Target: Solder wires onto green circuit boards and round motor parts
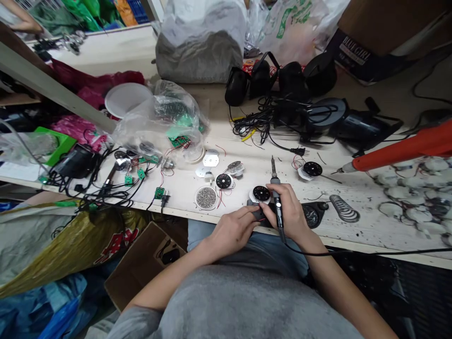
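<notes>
Starting at the near edge of the counter point(379, 240), we find the left hand point(235, 229) with fingers bent and drawn together, fingertips at a dark part point(254, 213); whether it pinches that part we cannot tell. We record the right hand point(294, 212) closed around the grip of a soldering iron point(276, 181), whose metal tip points away from the wearer. Near that edge, just beyond the left fingertips, sits a black-faced disc unit point(261, 193); we cannot confirm whether the right thumb touches it. To its right we see a black-framed part point(313, 215) and a wire coil point(343, 209); to its left, a round dish point(205, 197) filled with small metal pieces. Slightly farther, we note a second disc unit point(223, 181) left of the iron, a third disc unit point(312, 168) right of it, and white plates point(211, 158) behind the dish. A red power tool point(399, 148) enters from the right. Beyond, we list a clear plastic bag point(134, 129) at left, tangled black cables point(259, 120), and black housings point(291, 80). Farthest back stand a grey bundle point(201, 52) and a cardboard box point(391, 26).
</notes>
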Demonstrator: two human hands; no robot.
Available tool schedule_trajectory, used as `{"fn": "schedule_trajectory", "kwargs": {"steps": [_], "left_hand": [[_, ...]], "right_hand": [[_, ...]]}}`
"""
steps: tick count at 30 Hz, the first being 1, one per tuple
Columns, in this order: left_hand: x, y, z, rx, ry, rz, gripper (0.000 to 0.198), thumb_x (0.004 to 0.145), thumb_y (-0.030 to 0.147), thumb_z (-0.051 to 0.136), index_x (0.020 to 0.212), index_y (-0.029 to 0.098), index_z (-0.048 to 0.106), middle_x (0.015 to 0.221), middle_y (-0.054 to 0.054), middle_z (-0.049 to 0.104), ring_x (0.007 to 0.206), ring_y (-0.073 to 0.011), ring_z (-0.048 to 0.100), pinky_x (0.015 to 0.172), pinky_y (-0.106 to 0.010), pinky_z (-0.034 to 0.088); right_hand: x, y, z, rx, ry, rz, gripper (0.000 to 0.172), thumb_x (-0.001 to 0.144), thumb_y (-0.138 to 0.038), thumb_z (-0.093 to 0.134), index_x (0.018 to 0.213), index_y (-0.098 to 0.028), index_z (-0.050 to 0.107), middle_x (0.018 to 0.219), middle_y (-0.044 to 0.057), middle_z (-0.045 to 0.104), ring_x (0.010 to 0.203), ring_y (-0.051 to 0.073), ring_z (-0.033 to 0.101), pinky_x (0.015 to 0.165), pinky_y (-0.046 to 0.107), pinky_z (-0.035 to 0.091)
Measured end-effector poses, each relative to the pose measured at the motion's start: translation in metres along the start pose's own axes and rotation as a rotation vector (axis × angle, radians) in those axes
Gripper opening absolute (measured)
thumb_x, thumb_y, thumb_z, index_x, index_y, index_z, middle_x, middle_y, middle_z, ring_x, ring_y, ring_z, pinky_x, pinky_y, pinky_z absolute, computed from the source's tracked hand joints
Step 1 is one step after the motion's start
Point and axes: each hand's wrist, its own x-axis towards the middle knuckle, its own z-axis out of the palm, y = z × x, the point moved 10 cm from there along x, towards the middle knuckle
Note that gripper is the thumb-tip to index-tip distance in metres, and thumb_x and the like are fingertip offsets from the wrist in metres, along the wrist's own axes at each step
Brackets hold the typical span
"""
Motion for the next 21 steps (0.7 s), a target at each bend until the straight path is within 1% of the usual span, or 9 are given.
{"fn": "schedule_trajectory", "kwargs": {"steps": [3,5,7,10,13,15,17,19,21], "left_hand": [[0.003,-0.002,-0.015,-0.092,0.134,-0.021,0.015,0.104,0.022,0.053,0.096,0.019,0.065,0.126,-0.010,0.073,0.106,-0.0180,0.074,0.087,-0.030,0.063],[0.004,-0.006,-0.025,-0.107,0.226,-0.056,0.015,0.103,0.024,0.057,0.092,0.019,0.066,0.108,-0.008,0.074,0.093,-0.0157,0.073,0.078,-0.026,0.060],[0.004,-0.011,-0.033,-0.069,0.299,-0.109,0.018,0.101,0.024,0.060,0.086,0.019,0.067,0.085,-0.004,0.068,0.077,-0.0133,0.067,0.066,-0.023,0.054],[0.006,-0.015,-0.036,0.034,0.333,-0.181,0.022,0.100,0.024,0.060,0.081,0.019,0.068,0.069,0.000,0.058,0.063,-0.0116,0.058,0.058,-0.022,0.045],[0.008,-0.014,-0.033,0.102,0.316,-0.231,0.023,0.098,0.023,0.059,0.078,0.019,0.069,0.069,0.000,0.056,0.059,-0.0109,0.054,0.055,-0.023,0.038],[0.010,-0.014,-0.030,0.116,0.315,-0.254,0.023,0.097,0.022,0.060,0.075,0.019,0.067,0.069,0.000,0.055,0.058,-0.0104,0.051,0.053,-0.023,0.034],[0.011,-0.014,-0.029,0.109,0.326,-0.270,0.023,0.095,0.021,0.060,0.073,0.018,0.065,0.069,0.000,0.054,0.058,-0.0102,0.051,0.054,-0.024,0.033],[0.013,-0.016,-0.028,0.080,0.345,-0.285,0.021,0.094,0.021,0.060,0.073,0.019,0.065,0.074,0.000,0.057,0.060,-0.0099,0.052,0.055,-0.023,0.035],[0.014,-0.019,-0.028,0.028,0.369,-0.306,0.020,0.093,0.021,0.060,0.074,0.018,0.064,0.087,-0.002,0.062,0.061,-0.0087,0.052,0.056,-0.023,0.037]], "right_hand": [[0.000,-0.001,0.000,0.005,-0.002,-0.007,0.043,0.096,-0.020,0.064,0.137,-0.021,0.050,0.111,0.010,0.060,0.099,0.024,0.063,0.083,0.039,0.058],[0.001,-0.002,-0.002,0.006,-0.001,-0.012,0.041,0.096,-0.020,0.064,0.136,-0.020,0.051,0.109,0.010,0.060,0.098,0.024,0.064,0.083,0.038,0.058],[0.002,-0.005,-0.007,-0.012,0.012,-0.016,0.039,0.097,-0.022,0.064,0.134,-0.020,0.053,0.107,0.010,0.060,0.096,0.024,0.064,0.082,0.038,0.059],[0.004,-0.011,-0.023,-0.060,0.058,-0.019,0.036,0.098,-0.024,0.065,0.133,-0.020,0.058,0.103,0.010,0.062,0.092,0.024,0.065,0.079,0.037,0.059],[0.001,-0.023,-0.047,-0.052,0.117,-0.026,0.033,0.097,-0.020,0.066,0.129,-0.025,0.064,0.095,0.006,0.065,0.082,0.020,0.066,0.072,0.033,0.058],[-0.005,-0.032,-0.063,0.010,0.145,-0.021,0.035,0.096,-0.015,0.065,0.128,-0.029,0.068,0.089,0.003,0.068,0.074,0.018,0.066,0.066,0.031,0.057],[-0.014,-0.035,-0.076,0.050,0.160,0.041,0.036,0.096,-0.015,0.063,0.127,-0.033,0.070,0.086,0.001,0.072,0.069,0.017,0.068,0.064,0.031,0.058],[-0.024,-0.032,-0.083,0.051,0.153,0.149,0.033,0.098,-0.020,0.061,0.126,-0.033,0.072,0.091,0.002,0.076,0.072,0.019,0.072,0.068,0.033,0.062],[-0.033,-0.031,-0.084,0.049,0.136,0.230,0.029,0.099,-0.024,0.059,0.123,-0.031,0.073,0.099,0.004,0.079,0.078,0.021,0.076,0.075,0.036,0.065]]}}
